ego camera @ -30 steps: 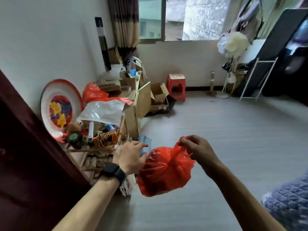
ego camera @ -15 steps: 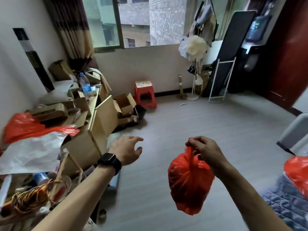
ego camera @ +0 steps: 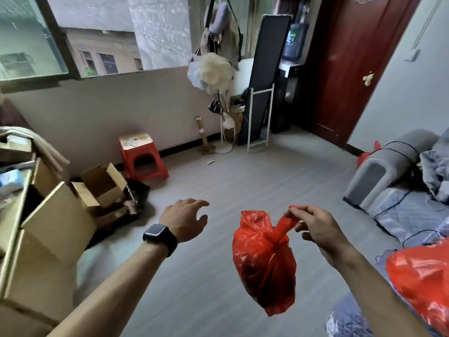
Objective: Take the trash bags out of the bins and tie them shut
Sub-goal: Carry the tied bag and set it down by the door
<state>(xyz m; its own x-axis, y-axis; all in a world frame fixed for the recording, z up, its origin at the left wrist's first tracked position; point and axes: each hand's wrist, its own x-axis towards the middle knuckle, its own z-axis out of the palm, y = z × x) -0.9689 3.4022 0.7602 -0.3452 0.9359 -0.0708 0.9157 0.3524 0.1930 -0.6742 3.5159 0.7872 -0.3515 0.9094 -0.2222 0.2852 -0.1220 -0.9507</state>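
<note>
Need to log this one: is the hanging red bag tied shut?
Appears tied: the hanging red bag is cinched at the neck, two loose ears above; the right hand pinches one.

1. There's the left forearm (ego camera: 116, 288), bare skin along every bit that shows.
2. On that wrist, a smartwatch (ego camera: 156, 234): black case, rectangular with rounded corners, and a dark screen catching a pale grey sheen.
3. The strap (ego camera: 171, 244) is black too, broad and matte, snug round the wrist.
4. Up on the left hand (ego camera: 184, 221), a thin ring (ego camera: 188, 200) sits on one finger. It looks pale, but it's too small to make out more.
5. Over to the right forearm (ego camera: 369, 288), bare as well, from the wrist to the bottom edge.
6. And the right hand (ego camera: 315, 227) is bare, knuckles and short nails in plain sight.
</note>
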